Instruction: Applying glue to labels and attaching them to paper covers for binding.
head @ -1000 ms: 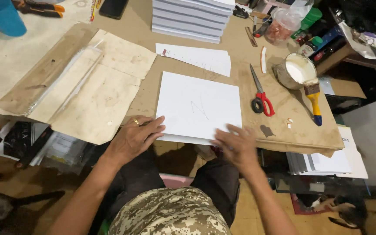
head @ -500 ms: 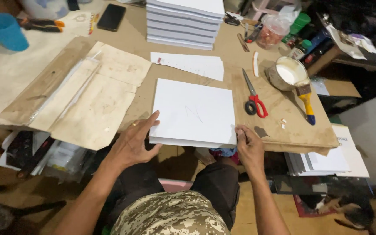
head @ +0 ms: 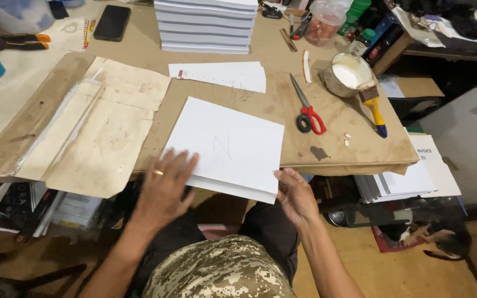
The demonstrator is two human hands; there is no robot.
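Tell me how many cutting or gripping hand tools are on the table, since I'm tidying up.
2 in view. Red-handled scissors lie right of the white paper stack; orange-handled pliers lie at the far left edge. Others may hide in the far-right clutter.

Stack of sheets at table's near edge, scissors to its right, pot far right, taller stack far behind, phone far left

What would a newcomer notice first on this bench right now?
The white paper stack at the table's near edge, with the left hand flat on it and the right hand at its corner. Right of it lie red-handled scissors and a glue pot with a brush.
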